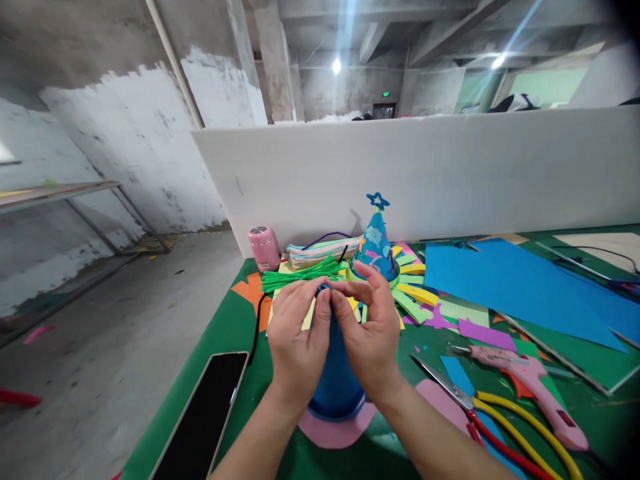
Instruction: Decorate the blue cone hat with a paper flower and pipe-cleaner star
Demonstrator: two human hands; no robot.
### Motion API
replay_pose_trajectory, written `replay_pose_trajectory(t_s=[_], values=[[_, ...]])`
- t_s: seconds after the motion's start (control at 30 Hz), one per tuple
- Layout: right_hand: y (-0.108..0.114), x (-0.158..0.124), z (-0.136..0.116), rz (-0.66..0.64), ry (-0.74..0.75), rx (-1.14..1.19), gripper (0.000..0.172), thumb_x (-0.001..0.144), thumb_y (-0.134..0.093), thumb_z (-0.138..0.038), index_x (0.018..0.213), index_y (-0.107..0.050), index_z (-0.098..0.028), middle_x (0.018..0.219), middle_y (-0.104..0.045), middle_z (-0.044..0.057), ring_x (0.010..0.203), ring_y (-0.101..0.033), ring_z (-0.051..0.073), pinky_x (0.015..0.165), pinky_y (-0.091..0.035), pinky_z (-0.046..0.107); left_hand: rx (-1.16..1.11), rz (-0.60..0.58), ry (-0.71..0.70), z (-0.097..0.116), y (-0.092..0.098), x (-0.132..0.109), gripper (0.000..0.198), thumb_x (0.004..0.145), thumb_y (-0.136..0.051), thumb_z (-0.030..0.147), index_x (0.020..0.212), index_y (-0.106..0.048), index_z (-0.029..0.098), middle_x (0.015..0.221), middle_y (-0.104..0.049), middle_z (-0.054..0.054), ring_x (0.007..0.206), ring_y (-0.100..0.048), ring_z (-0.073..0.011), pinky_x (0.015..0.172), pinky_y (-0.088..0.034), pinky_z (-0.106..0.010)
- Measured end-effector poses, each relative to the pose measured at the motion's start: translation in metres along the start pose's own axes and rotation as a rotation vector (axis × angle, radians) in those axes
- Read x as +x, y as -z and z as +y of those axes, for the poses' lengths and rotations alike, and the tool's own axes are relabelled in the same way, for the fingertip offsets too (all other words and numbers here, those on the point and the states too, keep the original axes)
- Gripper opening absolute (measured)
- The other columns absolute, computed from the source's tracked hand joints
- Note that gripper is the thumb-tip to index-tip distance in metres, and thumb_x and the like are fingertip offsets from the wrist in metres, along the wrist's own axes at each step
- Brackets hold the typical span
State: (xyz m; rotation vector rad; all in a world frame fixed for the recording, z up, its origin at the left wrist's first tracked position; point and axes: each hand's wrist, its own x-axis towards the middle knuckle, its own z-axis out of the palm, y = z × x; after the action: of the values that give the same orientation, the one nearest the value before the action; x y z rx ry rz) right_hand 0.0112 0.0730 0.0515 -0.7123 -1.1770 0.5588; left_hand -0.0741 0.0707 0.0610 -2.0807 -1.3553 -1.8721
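Note:
A blue paper cone [340, 370] stands in front of me on a pink paper piece [345, 433], a darker blue band around its base. At the cone's top, my left hand [300, 340] pinches with thumb and forefinger. From the other side my right hand [373, 327] pinches the same tip, thumbs almost together and its other fingers raised. A small dark blue curl [323, 289] shows between the fingertips; whether it is part of the cone I cannot tell. Just behind is a decorated blue party hat [375, 243] topped by a blue star [378, 201].
Green pipe cleaners [305, 273] and a pink canister [264, 249] lie beyond my hands. A phone [203, 417] is at left. Scissors [465, 400], a pink glue gun [535, 387] and a blue sheet [505, 280] are at right. A white partition [425, 173] edges the table's back.

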Motion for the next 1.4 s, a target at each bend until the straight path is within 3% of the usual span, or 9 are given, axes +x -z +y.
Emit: replay_pose_trajectory(t_s=[0.7,1.17,1.4], values=[[-0.006,-0.004,0.004,0.027,0.026,-0.053,0.037,0.076,-0.054,-0.013,0.111,-0.042,-0.017,0.082,-0.06,0.004,0.078,-0.059,0.016,0.072,-0.048,0.033,0.059,0.034,-0.063,-0.002,-0.003,-0.003,0.019,0.075,-0.051,0.011,0.091,-0.06,0.016,0.085,-0.065,-0.005,0.083,-0.057,-0.0177,0.076,-0.046,-0.033],[-0.005,-0.008,0.007,0.026,-0.018,-0.014,0.036,0.078,-0.052,-0.018,0.113,-0.041,-0.021,0.085,-0.061,0.003,0.082,-0.059,0.017,0.076,-0.047,0.035,0.047,0.025,-0.023,-0.001,-0.002,-0.003,0.018,0.076,-0.051,0.015,0.091,-0.06,0.019,0.086,-0.066,-0.004,0.083,-0.058,-0.0181,0.076,-0.047,-0.034],[0.02,-0.017,0.03,0.082,-0.23,-0.03,0.032,0.081,-0.049,-0.024,0.112,-0.043,-0.021,0.088,-0.06,0.005,0.084,-0.056,0.017,0.071,-0.044,0.033,-0.111,-0.041,0.142,-0.004,-0.001,-0.01,0.035,0.075,-0.053,0.017,0.11,-0.053,0.017,0.1,-0.063,-0.008,0.092,-0.058,-0.0209,0.083,-0.045,-0.036]])
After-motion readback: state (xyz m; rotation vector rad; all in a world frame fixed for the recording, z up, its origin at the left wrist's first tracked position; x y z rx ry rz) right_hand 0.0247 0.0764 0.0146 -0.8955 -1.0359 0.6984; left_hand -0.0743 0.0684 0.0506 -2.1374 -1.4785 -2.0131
